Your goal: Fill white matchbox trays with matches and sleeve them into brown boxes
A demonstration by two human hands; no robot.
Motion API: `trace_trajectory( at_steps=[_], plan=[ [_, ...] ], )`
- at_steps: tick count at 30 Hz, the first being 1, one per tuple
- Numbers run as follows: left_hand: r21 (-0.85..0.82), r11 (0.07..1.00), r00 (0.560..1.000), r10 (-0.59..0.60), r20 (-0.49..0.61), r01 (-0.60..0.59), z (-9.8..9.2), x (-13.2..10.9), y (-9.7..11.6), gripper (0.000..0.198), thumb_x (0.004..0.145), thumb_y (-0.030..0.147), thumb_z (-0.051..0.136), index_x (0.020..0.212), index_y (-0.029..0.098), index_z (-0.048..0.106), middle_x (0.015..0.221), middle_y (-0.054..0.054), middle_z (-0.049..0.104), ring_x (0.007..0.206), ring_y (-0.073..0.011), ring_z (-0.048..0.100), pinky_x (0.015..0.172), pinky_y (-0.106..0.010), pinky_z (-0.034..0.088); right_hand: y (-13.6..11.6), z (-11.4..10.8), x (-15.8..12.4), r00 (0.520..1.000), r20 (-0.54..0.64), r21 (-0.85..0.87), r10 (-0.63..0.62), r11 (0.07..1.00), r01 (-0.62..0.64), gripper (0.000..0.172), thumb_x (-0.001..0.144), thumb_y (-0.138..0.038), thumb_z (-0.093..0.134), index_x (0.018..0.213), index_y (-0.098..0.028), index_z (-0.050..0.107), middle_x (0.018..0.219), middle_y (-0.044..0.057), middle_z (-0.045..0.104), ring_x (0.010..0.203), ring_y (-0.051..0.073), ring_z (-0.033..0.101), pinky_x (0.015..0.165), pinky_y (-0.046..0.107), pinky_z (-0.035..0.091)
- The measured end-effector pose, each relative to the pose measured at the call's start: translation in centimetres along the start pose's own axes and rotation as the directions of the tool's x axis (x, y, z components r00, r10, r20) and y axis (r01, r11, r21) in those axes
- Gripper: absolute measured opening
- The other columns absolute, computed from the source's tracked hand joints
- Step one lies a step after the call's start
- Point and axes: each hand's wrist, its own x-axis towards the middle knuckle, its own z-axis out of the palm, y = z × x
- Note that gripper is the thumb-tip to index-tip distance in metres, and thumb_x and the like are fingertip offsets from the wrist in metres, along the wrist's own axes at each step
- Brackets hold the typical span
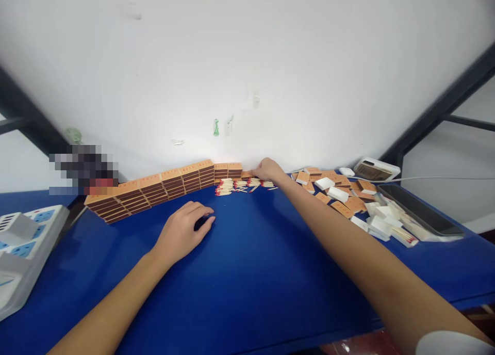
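At the far middle of the frame, close under the white wall (247, 61), the right hand (268, 170) is stretched out to a single orange matchbox (247, 175) that lies at the right end of a long row of stacked matchboxes (162, 187). Its fingertips meet the box, but whether the grip is pinched on it or only touching cannot be told from this far off. Just in front lie loose matches (242, 186) with red heads, scattered on the blue worktop (251, 272). The left hand (183, 232) lies palm down at centre left, fingers loosely curled, grip released and holding nothing. Such a box is probably very light and made of thin card that dents easily, so it is best taken by its long side edges with a gentle pinch, not pressed on the broad face. At right sits a heap of orange sleeves and white inner trays (348, 197), beyond it a dark tray (417, 210). A power strip (23, 241) fills the lower left. Print shows on the orange faces, but it is too small to read.
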Motion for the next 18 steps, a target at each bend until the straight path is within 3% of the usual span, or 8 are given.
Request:
trace_trajectory(
  at_steps=[6,12,15,18],
  plan=[
    [-0.013,1.000,1.000,-0.014,0.014,0.014,-0.2,0.0,0.2,0.022,0.106,0.034,0.056,0.110,0.021,0.074,0.107,-0.006,0.078,0.100,-0.0233,0.070,0.091,-0.040,0.059,0.3,-0.4,-0.7,0.998,0.056,0.169,0.027,0.985,-0.036,0.033,0.091,-0.041,0.074,0.072,-0.015,0.066,0.050,-0.002,0.050,0.050,0.014,0.047,0.051,0.028,0.035],
    [-0.010,1.000,1.000,-0.020,0.012,0.020,-0.3,0.0,0.2,0.023,0.106,0.034,0.055,0.111,0.022,0.074,0.107,-0.007,0.077,0.101,-0.0242,0.070,0.090,-0.041,0.059,0.6,-2.5,-1.6,0.995,0.097,0.363,0.002,0.931,-0.037,0.040,0.096,-0.038,0.067,0.064,-0.022,0.050,0.051,-0.005,0.041,0.045,0.009,0.032,0.045,0.027,0.027],
    [-0.016,1.000,1.000,-0.027,-0.013,0.027,-0.3,0.0,0.4,0.025,0.106,0.036,0.055,0.115,0.022,0.074,0.105,-0.007,0.077,0.100,-0.0240,0.070,0.089,-0.041,0.059,1.1,-3.4,-3.9,0.993,0.117,0.492,-0.028,0.870,-0.033,0.042,0.096,-0.040,0.068,0.065,-0.021,0.049,0.055,-0.004,0.044,0.046,0.008,0.031,0.044,0.025,0.026],
    [-0.041,0.999,0.998,-0.032,-0.046,0.030,-0.3,-0.1,1.1,0.030,0.104,0.042,0.061,0.122,0.021,0.072,0.104,-0.007,0.075,0.101,-0.0245,0.069,0.090,-0.041,0.059,1.4,-2.6,-8.1,0.960,0.245,0.662,-0.131,0.747,-0.067,0.044,0.091,-0.044,0.075,0.065,-0.020,0.050,0.059,-0.004,0.045,0.047,0.006,0.032,0.042,0.023,0.020]
  ],
)
